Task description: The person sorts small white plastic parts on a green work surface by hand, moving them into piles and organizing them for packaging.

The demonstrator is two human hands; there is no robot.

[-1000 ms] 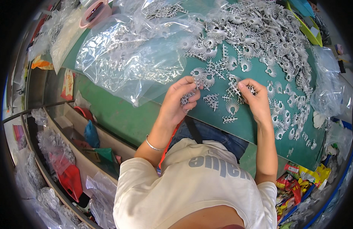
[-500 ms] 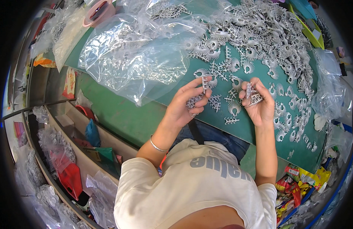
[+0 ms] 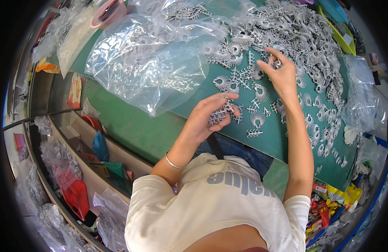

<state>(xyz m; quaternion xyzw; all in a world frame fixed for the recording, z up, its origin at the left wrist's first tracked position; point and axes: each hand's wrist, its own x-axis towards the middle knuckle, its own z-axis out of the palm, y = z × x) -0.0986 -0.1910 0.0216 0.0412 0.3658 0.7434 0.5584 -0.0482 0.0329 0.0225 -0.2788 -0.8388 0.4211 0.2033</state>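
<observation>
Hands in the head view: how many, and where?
2. Left hand at the near edge of the green mat, closed on a cluster of silver parts. Right hand farther out, pinching a small silver part. None hidden.

- Clear plastic bag [image 3: 148, 63], far left on the green mat [image 3: 131, 126].
- Pink tape roll [image 3: 108, 10], far left.
- Red scoop [image 3: 74, 193], near left.
- Yellow tray [image 3: 339, 35], far right.

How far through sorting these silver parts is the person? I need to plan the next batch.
Done: a clear bag already holds parts. In hand: the left hand grips a bunch of silver pieces, and the right hand picks from the pile. Left: most of it, with loose parts spread across the green mat.
</observation>
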